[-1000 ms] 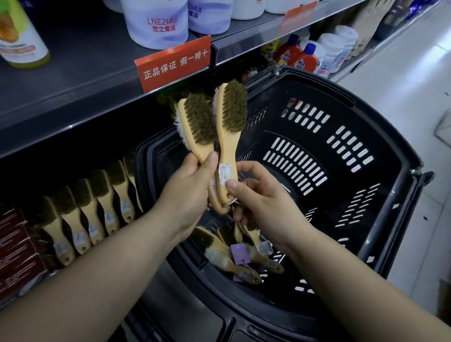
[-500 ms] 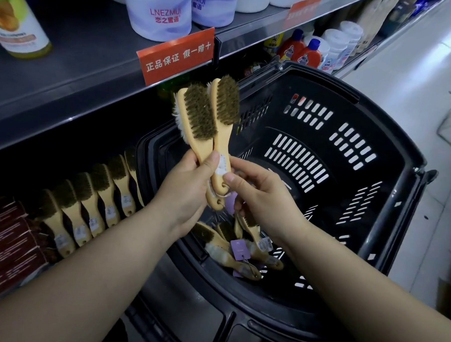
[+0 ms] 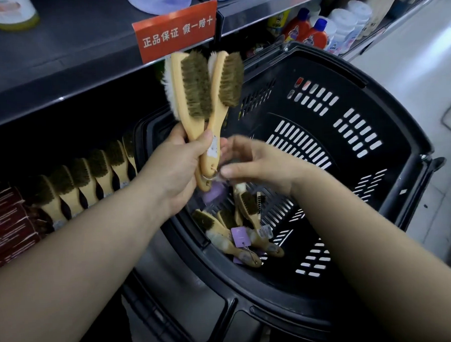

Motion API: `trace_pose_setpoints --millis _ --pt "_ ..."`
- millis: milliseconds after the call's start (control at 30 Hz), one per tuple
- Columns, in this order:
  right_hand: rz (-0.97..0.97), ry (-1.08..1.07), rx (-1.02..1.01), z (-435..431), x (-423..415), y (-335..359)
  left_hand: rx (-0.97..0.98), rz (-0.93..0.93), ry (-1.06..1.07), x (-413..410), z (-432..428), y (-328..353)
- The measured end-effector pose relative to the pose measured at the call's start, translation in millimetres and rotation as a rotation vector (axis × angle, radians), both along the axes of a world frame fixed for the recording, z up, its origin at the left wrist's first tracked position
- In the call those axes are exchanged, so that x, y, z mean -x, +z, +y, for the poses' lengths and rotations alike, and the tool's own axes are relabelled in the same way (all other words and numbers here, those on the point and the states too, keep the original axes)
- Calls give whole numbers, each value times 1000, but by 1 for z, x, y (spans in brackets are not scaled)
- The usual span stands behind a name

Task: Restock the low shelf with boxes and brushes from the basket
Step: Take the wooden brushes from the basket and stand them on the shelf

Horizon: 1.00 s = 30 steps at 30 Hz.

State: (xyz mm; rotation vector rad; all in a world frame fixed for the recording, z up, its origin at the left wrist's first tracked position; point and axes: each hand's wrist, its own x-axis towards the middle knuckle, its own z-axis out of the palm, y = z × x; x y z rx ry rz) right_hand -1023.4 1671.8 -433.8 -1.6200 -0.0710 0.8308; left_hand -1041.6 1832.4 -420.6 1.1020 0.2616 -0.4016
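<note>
At frame centre, our left hand (image 3: 178,170) grips two brushes (image 3: 194,88) above the basket (image 3: 358,85); our right hand (image 3: 260,163) is blurred beside their handles, its fingers' (image 3: 244,147) hold unclear.

Left arm angles in from the lower left, left hand (image 3: 176,170) raised, thumb and fingers wrapped round the handles of two brushes (image 3: 196,88), bristle heads up. Right arm lies in from the lower right. Right hand (image 3: 260,163) is just beside the handle ends, fingers bent, too blurred to read its grip.
</note>
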Motion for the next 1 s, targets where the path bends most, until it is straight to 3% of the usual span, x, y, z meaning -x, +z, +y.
trace_pose_setpoints --millis 67,200,267,367,433,533,633,733,867,933,1000 --pt "232 195 118 -8 -5 -36 -8 -19 5 -3 1 1" --pt "208 790 900 -6 26 -134 4 -38 -1 -5 1 -1" --pt "269 765 1083 -1 48 -171 4 -31 1 -4 0 -4" --pt "144 847 1186 6 61 -181 10 1 4 -5 1 -6" --pt "157 940 1133 10 54 -170 19 15 -3 -6 1 -7" --pt "403 955 1003 8 35 -138 12 15 -26 -5 0 -6" --pt "314 887 901 -1 11 -86 -16 8 -36 -3 0 -7" --pt "81 429 783 -19 -2 -38 -50 0 -36 0 -1 -8" --pt "148 -299 156 -34 14 -3 -101 -27 -68 4 -3 -8" --pt "188 -403 -67 -34 24 5 -96 -15 -81 5 -3 -7" --pt "144 -410 -79 -30 28 7 -79 -3 -93 5 -4 -8"
